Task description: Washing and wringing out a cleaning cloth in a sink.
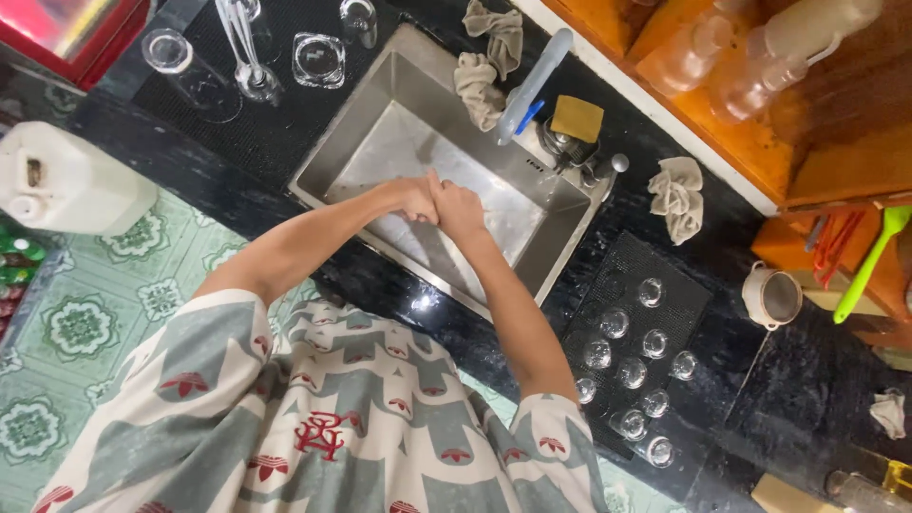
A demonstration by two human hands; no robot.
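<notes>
My left hand (pixel 410 198) and my right hand (pixel 460 209) are pressed together, fingers curled, over the basin of a steel sink (pixel 366 133). Nothing shows between them, and the inner sides of the palms are hidden. A pale blue-white faucet spout (pixel 534 81) reaches over the sink's far corner, apart from the hands. A yellow sponge (pixel 577 118) lies by the faucet base. A grey cloth (pixel 478 90) hangs over the sink's back rim.
Several small upturned glasses (pixel 632 370) stand on a black mat right of the sink. Taller glasses (pixel 318 59) stand on a mat to the left. Also present: a crumpled cloth (pixel 676 195), a white jerrycan (pixel 66 180), a small strainer pot (pixel 771 296), a green spatula (pixel 869 256) and a wooden shelf with bottles (pixel 760 57).
</notes>
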